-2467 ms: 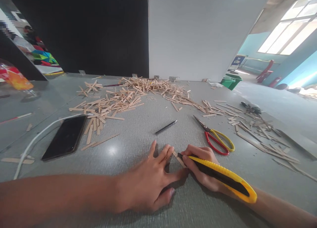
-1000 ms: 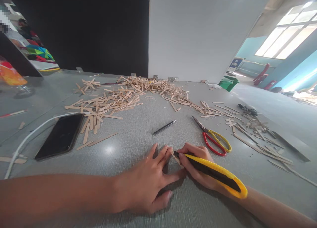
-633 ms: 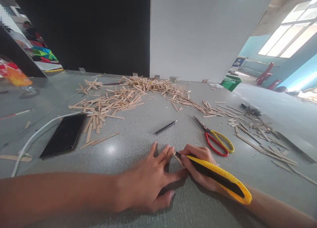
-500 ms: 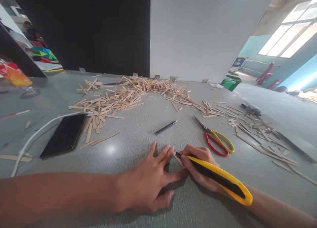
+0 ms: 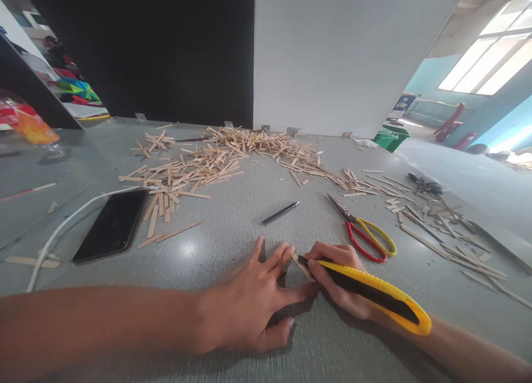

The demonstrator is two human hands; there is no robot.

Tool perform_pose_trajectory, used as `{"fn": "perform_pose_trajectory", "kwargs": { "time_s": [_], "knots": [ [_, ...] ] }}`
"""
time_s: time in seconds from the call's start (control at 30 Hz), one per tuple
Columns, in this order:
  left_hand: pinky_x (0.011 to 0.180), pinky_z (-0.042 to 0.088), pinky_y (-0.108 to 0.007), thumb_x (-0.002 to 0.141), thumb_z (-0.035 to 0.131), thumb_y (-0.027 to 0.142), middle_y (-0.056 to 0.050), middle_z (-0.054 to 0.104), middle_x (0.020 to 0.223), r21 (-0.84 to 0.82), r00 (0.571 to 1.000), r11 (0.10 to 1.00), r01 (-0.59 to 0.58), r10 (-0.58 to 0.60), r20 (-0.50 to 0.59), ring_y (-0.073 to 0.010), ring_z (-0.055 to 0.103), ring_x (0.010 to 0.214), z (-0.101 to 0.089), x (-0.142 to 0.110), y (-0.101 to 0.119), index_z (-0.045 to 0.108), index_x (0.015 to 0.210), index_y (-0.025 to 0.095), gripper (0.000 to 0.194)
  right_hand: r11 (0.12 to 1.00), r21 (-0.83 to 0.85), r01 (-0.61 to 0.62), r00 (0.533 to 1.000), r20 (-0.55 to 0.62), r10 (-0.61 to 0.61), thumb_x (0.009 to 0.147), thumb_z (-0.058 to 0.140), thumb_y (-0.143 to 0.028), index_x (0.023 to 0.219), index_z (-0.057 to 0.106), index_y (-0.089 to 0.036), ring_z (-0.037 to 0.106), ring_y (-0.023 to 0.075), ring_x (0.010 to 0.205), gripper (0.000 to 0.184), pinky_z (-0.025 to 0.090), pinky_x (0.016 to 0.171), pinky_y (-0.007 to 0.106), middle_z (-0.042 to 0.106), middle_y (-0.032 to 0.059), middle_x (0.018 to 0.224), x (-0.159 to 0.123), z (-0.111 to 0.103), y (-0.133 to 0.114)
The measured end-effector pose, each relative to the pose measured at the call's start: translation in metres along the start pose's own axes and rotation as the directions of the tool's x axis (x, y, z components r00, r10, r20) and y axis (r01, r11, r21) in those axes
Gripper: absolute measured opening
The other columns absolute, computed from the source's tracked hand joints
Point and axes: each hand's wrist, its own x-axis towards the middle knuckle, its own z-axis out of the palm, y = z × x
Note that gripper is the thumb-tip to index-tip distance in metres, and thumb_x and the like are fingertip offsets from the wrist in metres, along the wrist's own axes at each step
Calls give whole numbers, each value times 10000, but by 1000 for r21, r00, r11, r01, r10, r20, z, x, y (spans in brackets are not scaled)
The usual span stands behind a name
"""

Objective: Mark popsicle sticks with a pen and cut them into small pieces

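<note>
A yellow and black utility knife [image 5: 372, 287] is gripped in my right hand [image 5: 338, 275], its blade end angled down to a small wooden stick [image 5: 305, 272] on the table. My left hand [image 5: 257, 300] lies with fingers spread; its middle fingertips and index finger hold the stick's two ends down against the tabletop. Part of the stick is hidden under the fingers and the knife tip. Just beyond my hands lies a dark pen [image 5: 280, 212]. To its right rest scissors [image 5: 366, 233] with one red and one yellow handle.
A heap of wooden sticks [image 5: 257, 142] spreads along the back by a black and white partition [image 5: 332, 56]. On the left are a phone [image 5: 112, 225] with a white cable [image 5: 62, 228] and a bottle [image 5: 35, 128]. Cut strips [image 5: 449, 222] litter the right side.
The knife's handle end has shifted slightly right and up, with the blade end still at the stick. My left hand keeps its place. The whole view has shifted a little.
</note>
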Motion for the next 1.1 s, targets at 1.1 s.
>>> {"fn": "perform_pose_trajectory", "kwargs": {
  "time_s": [1.1],
  "knots": [
    [1124, 314, -754, 984, 536, 438, -236, 344, 1637, -3, 999, 999, -32, 32, -6, -506, 327, 1497, 5, 0, -4, 262, 1639, 314, 720, 984, 172, -40, 995, -86, 55, 1017, 529, -330, 731, 533, -230, 504, 118, 470, 303, 384, 518, 270, 587, -38, 551, -3, -1, 1]
  ]
}}
